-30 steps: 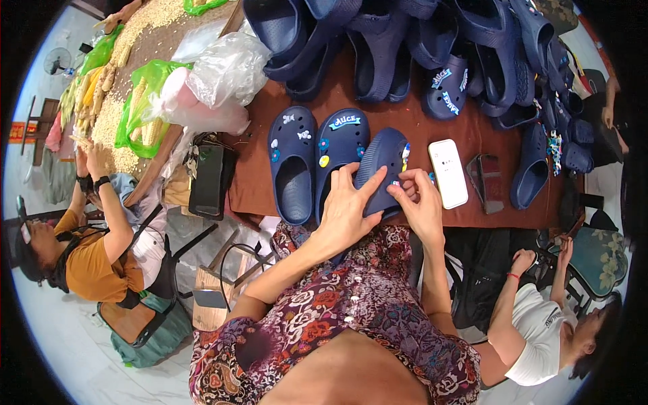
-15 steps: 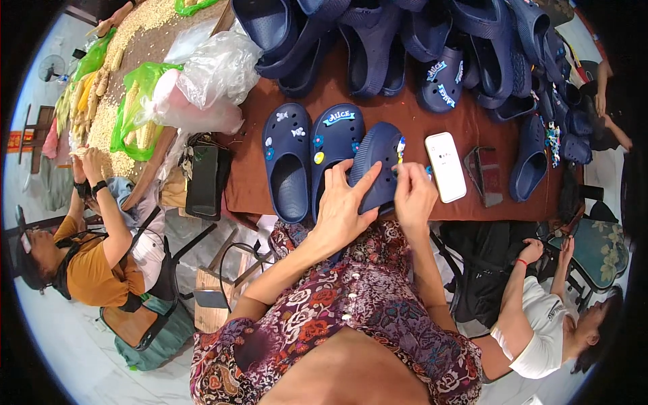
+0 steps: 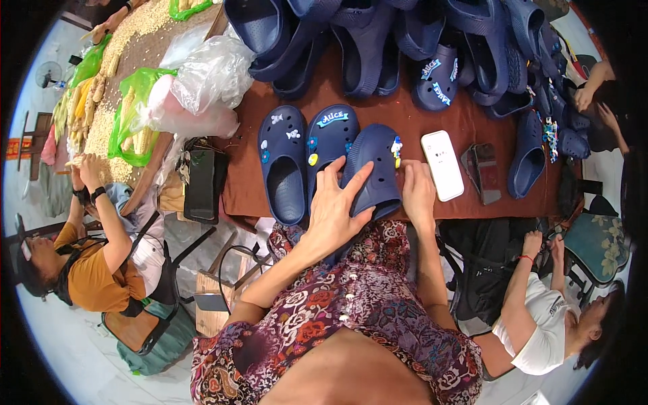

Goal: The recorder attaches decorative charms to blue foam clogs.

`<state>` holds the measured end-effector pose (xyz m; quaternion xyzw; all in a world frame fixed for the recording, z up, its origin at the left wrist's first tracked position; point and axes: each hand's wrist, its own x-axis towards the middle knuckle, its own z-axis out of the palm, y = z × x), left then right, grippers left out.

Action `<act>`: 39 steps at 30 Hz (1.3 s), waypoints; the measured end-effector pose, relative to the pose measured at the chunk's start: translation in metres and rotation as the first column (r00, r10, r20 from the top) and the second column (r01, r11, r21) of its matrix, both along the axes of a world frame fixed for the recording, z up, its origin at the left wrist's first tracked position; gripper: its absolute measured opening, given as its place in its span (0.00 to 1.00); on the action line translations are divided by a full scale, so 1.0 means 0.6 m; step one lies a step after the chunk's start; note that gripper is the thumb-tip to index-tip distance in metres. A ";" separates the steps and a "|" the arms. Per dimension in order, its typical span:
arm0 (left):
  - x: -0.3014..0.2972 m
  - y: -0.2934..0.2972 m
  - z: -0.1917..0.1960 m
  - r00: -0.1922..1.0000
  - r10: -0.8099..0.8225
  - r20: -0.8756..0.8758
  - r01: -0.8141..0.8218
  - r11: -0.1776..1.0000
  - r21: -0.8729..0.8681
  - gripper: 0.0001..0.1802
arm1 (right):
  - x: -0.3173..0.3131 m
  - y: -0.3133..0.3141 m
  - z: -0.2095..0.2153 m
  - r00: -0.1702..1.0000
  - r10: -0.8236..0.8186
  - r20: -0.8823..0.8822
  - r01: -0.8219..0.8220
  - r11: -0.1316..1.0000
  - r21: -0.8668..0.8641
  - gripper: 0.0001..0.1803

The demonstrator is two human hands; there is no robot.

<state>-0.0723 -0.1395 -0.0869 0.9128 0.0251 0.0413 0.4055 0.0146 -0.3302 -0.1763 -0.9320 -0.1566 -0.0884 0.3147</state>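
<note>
Navy clog (image 3: 382,171) is at the near edge of the bench (image 3: 237,177). Your left hand (image 3: 331,208) spreads over its left side; your right hand (image 3: 418,192) curls beside it, any pinch hidden. Slackened left hold could drop it.

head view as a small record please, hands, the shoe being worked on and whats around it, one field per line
left hand: holding a navy clog, thumb and fingers spread
right hand: at that clog's right side, fingers curled; contact unclear
charm: on the held clog's right side; white, blue, yellow
to the left: two decorated clogs, side by side
to the right: white phone-like device, lying flat
surface: brown cloth
far side: pile of navy clogs
</note>
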 end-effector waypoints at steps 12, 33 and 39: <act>-0.007 -0.018 -0.007 0.998 -0.055 -0.002 0.055 0.998 0.027 0.36 | 0.029 0.001 -0.033 0.829 0.132 -0.543 0.104 0.918 0.382 0.13; -0.023 -0.033 -0.027 0.997 -0.071 0.031 0.067 0.990 0.127 0.38 | 0.039 0.040 0.014 0.892 0.000 -0.452 0.165 0.931 0.325 0.21; -0.029 -0.031 -0.023 0.997 -0.059 0.040 0.052 0.986 0.161 0.39 | 0.044 0.049 -0.007 0.967 0.033 -0.254 0.032 0.968 0.248 0.20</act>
